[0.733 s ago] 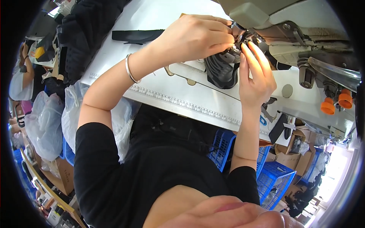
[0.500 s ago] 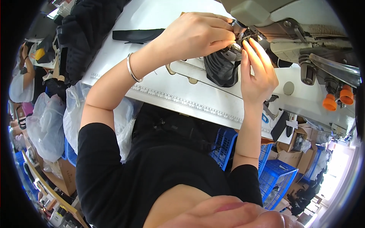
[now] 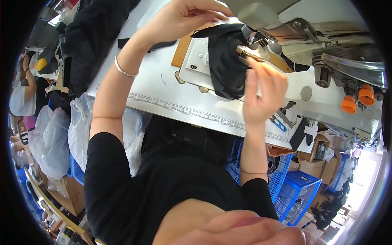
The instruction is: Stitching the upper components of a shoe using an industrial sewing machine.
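A white table [image 3: 152, 77] carries a black strip [image 3: 162, 45] and blue tool [image 3: 279, 124].

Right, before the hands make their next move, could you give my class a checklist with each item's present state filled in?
1. Soft black fabric piece at the grey sewing-machine head: ok, it lies below it.
2. Fabric lying flat: not ok, it curves and creases.
3. Bare left hand away from the shiny curved metal part: ok, there is a gap.
4. Bare right hand well away from that part: not ok, its fingertips are close by.
5. Needle position: cannot tell, too small to make out.
6. Small blue looped object apart from the fabric: ok, it lies to the right.
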